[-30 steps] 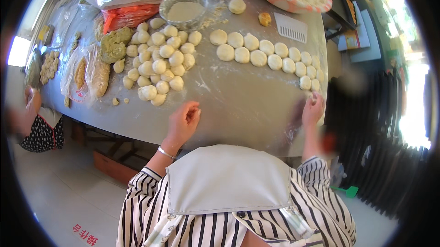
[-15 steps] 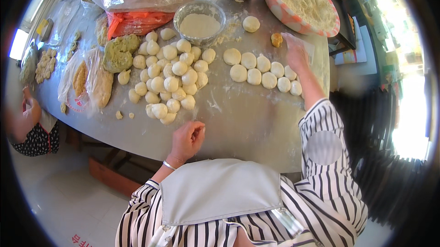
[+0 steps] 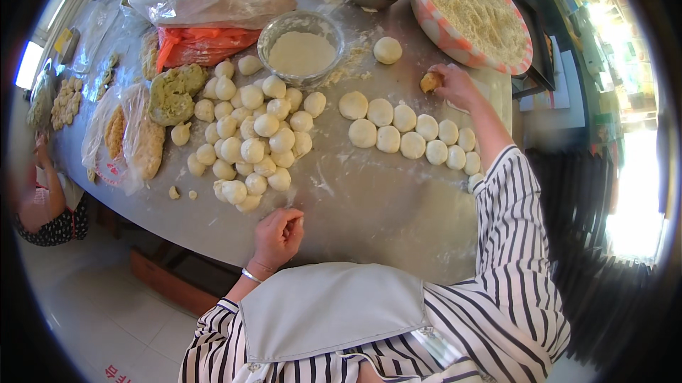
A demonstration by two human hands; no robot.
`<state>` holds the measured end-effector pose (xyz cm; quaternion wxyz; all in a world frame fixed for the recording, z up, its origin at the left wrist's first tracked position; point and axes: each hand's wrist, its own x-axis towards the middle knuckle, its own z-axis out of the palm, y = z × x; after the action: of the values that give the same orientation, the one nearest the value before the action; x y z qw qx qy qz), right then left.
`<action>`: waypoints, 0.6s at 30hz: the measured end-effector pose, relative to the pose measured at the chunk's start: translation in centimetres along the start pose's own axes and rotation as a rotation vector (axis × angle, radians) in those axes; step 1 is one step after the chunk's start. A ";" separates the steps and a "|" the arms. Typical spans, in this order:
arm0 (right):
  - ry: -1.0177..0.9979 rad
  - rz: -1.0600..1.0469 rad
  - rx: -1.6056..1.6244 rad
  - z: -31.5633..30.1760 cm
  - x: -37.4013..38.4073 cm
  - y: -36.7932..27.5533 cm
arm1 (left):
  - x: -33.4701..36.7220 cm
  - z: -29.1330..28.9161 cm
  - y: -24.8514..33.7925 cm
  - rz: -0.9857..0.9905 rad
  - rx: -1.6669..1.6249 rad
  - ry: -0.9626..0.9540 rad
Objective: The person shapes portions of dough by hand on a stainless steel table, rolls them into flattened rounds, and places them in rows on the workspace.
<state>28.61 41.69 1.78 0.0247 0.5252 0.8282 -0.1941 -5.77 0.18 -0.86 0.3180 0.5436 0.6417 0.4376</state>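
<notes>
My right hand [image 3: 457,88] reaches out over the far right of the metal table. Its fingers and thumb close on a small golden-brown lump [image 3: 429,83]. A pale flat sheet [image 3: 480,92] lies partly under that hand. Nearer to me, two rows of flattened white dough balls [image 3: 388,139] run toward my right forearm. My left hand [image 3: 278,235] rests low by the near edge, fingers curled into a loose fist with nothing visible inside. Beyond it sits a heap of round dough balls [image 3: 252,150]. One larger dough ball [image 3: 387,50] lies alone behind the rows.
A glass bowl of white flour [image 3: 337,48] stands behind the heap, beside a red bag [image 3: 206,46]. Green dough [image 3: 170,100] and bagged dough [image 3: 145,143] lie left. At the back are a metal bowl [image 3: 374,0] and a checked flour basin [image 3: 433,21]. Another person [image 3: 44,198] works far left.
My right hand has moved slightly left and its fingers have closed on the golden-brown lump. The left hand remains curled near the table edge. The whole view has shifted a little.
</notes>
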 end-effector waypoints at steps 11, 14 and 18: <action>-0.175 0.307 0.800 0.1 -4.9 -0.3 | -0.1 0.5 -0.4 0.002 0.008 0.010; -0.194 0.301 1.113 0.2 -6.3 -0.6 | -0.1 0.3 -0.5 0.009 0.008 -0.015; -0.349 0.177 1.407 -1.4 -9.5 -5.6 | 0.7 0.0 0.5 -0.004 -0.047 -0.085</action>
<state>28.14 31.87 7.03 -0.1712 0.4432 0.4460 -0.7585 -5.74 0.89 -0.39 0.3584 0.5527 0.6183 0.4287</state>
